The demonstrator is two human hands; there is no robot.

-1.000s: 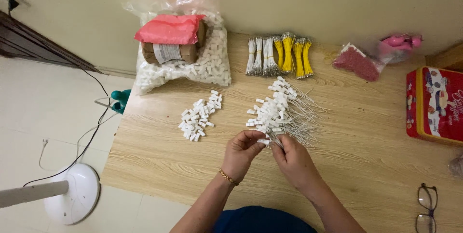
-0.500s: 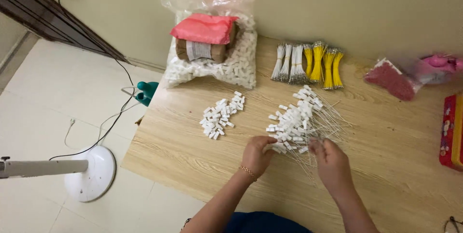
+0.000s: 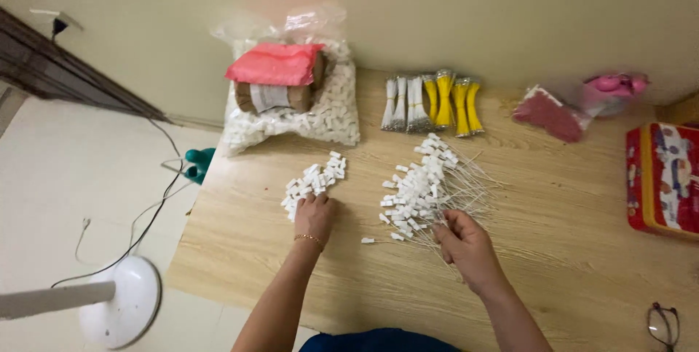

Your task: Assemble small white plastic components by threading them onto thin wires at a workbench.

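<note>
Our left hand (image 3: 314, 215) reaches forward, knuckles up, fingers curled onto the near edge of the small pile of white plastic tags (image 3: 313, 181) on the wooden table (image 3: 568, 250). Our right hand (image 3: 466, 244) pinches thin wires at the tagged-wire heap (image 3: 426, 184); we cannot see what the fingertips enclose.

Bare table (image 3: 582, 250) beside tag heap (image 3: 426, 188)
</note>
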